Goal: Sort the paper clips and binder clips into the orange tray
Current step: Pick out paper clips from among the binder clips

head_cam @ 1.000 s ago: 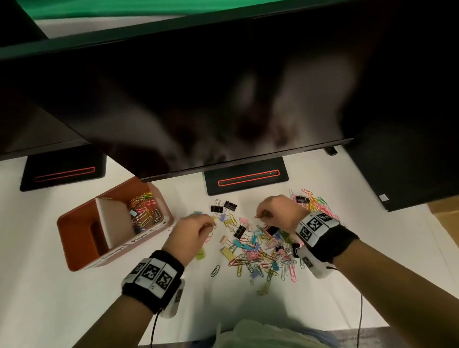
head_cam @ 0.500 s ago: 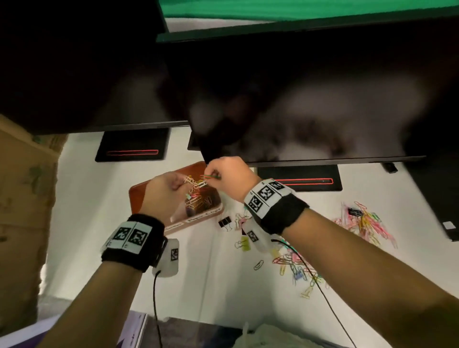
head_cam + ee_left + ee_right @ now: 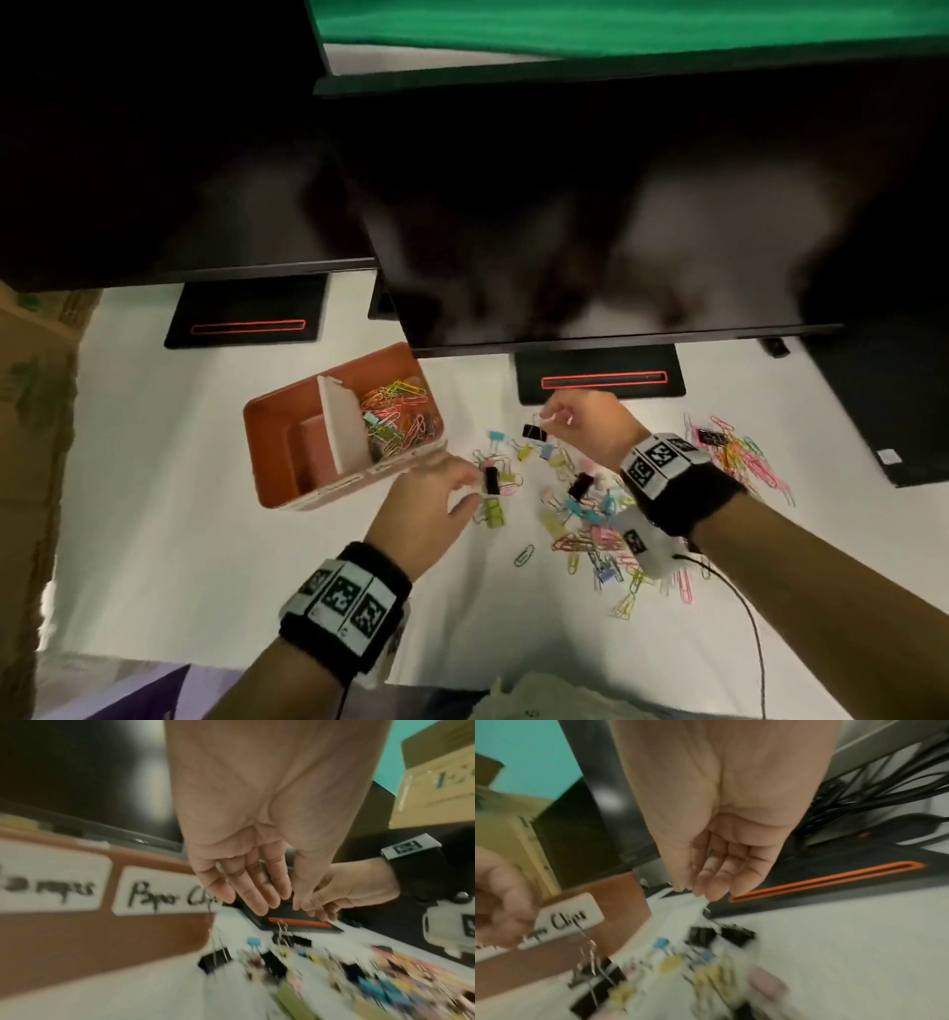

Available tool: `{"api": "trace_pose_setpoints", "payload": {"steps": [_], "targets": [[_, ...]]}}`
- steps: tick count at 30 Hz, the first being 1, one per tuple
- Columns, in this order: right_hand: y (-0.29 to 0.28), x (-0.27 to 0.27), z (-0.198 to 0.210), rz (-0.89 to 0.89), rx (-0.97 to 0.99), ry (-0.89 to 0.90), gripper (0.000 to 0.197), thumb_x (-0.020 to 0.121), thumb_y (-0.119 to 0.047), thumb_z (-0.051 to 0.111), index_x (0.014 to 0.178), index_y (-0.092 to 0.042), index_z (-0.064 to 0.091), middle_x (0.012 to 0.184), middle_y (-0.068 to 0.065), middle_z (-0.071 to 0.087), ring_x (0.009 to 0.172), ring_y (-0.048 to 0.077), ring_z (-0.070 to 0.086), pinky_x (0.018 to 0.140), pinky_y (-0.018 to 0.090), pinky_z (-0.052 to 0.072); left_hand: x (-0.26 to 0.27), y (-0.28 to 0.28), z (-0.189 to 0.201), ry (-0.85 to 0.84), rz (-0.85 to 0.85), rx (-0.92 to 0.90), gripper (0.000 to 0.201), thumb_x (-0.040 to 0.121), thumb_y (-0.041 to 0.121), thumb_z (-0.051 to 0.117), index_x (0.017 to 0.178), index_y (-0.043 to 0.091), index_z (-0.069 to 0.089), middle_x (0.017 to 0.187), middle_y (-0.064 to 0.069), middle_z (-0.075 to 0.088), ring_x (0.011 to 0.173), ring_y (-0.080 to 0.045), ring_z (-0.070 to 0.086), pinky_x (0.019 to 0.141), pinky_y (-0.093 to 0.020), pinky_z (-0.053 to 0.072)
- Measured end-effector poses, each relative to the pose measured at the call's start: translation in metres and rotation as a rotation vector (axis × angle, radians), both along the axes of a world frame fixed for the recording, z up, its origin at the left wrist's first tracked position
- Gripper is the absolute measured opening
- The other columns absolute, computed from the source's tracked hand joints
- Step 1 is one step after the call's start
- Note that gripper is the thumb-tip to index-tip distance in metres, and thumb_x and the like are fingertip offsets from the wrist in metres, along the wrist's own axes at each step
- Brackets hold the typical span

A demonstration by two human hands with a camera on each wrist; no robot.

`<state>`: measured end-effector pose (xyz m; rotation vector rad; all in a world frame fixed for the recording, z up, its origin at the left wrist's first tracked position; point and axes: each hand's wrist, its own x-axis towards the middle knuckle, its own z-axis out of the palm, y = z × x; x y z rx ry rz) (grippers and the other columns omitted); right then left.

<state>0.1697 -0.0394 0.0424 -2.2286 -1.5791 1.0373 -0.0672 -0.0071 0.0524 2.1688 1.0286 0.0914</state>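
The orange tray [image 3: 280, 462] stands left of centre, split by a white divider. Its right compartment holds several coloured paper clips [image 3: 398, 416]; the front label there reads "Paper Clips" [image 3: 164, 892]. A loose pile of binder clips and paper clips [image 3: 580, 514] lies on the white table to the tray's right. My left hand [image 3: 470, 488] hovers at the pile's left edge with fingers straight, beside a black binder clip [image 3: 491, 480], holding nothing. My right hand [image 3: 547, 419] hangs with loosely curled fingers just above another black binder clip [image 3: 534, 432]; its palm [image 3: 731, 841] shows nothing held.
Two dark monitors [image 3: 616, 205] overhang the back of the table, their black stands [image 3: 598, 377] just behind the pile. A second heap of paper clips [image 3: 739, 457] lies at the right. A cardboard box [image 3: 31, 411] borders the left. A thin cable [image 3: 739, 606] trails from my right wrist.
Half a second ago both hands were over the tray's paper clip compartment, the right one pinching clips. Both have swung back right to the pile, with nothing in them.
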Motion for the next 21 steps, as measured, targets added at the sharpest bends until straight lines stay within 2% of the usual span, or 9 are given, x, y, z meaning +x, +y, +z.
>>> {"api": "trace_pose_setpoints", "payload": {"steps": [1,4,8,12,15,17,21], "targets": [[-0.009,0.008,-0.006,0.022,-0.045,-0.041,0.017,0.091,-0.026,0.057,0.104,-0.019,0.064,0.098,-0.001,0.066,0.087,0.013,0.060,0.077,0.025,0.049,0.008,-0.005,-0.009,0.028,-0.035,-0.004,0.021,0.086,0.024,0.060,0.106,0.023,0.064,0.104,0.007,0.062,0.091,-0.008,0.058,0.084,-0.027,0.048],[-0.024,0.019,-0.022,0.054,-0.138,-0.081,0.021,0.091,-0.027,0.055,0.109,-0.019,0.064,0.110,0.000,0.065,0.091,0.013,0.057,0.078,0.024,0.044,0.029,-0.012,-0.035,0.134,-0.126,0.076,0.026,0.085,0.030,0.057,0.111,0.028,0.063,0.111,0.008,0.061,0.099,-0.014,0.057,0.088,-0.028,0.043],[-0.025,0.020,-0.036,0.058,-0.154,-0.101,0.024,0.089,-0.028,0.056,0.111,-0.020,0.062,0.116,0.000,0.061,0.101,0.017,0.058,0.087,0.029,0.048,0.045,-0.016,-0.055,0.302,-0.174,0.153,0.029,0.089,0.033,0.049,0.117,0.029,0.057,0.120,0.009,0.052,0.111,-0.018,0.047,0.095,-0.036,0.036],[-0.018,0.014,-0.046,0.024,-0.135,-0.100,0.028,0.088,-0.028,0.058,0.113,-0.018,0.060,0.115,0.003,0.061,0.101,0.021,0.058,0.088,0.035,0.050,0.050,-0.017,-0.067,0.324,-0.134,0.167,0.026,0.089,0.031,0.048,0.113,0.027,0.057,0.119,0.008,0.052,0.108,-0.017,0.050,0.092,-0.035,0.035],[-0.012,0.014,-0.050,0.003,-0.163,-0.044,0.029,0.086,-0.019,0.059,0.115,-0.014,0.058,0.113,0.006,0.064,0.102,0.023,0.059,0.091,0.036,0.050,0.054,-0.015,-0.072,0.292,-0.095,0.172,0.018,0.090,0.026,0.049,0.105,0.024,0.060,0.110,0.006,0.056,0.101,-0.019,0.053,0.089,-0.035,0.034],[-0.011,0.015,-0.051,0.003,-0.183,-0.018,0.029,0.086,-0.014,0.060,0.115,-0.014,0.058,0.113,0.006,0.065,0.102,0.023,0.059,0.091,0.036,0.050,0.057,-0.015,-0.074,0.282,-0.074,0.166,0.014,0.092,0.025,0.049,0.098,0.023,0.061,0.104,0.005,0.059,0.097,-0.020,0.054,0.086,-0.034,0.033],[-0.015,0.021,-0.049,0.063,-0.174,0.004,0.029,0.086,-0.019,0.062,0.114,-0.012,0.058,0.113,0.005,0.063,0.101,0.021,0.058,0.089,0.031,0.049,0.059,-0.014,-0.077,0.299,-0.040,0.154,0.013,0.092,0.026,0.049,0.094,0.023,0.061,0.101,0.006,0.059,0.098,-0.019,0.051,0.086,-0.033,0.031]]}}
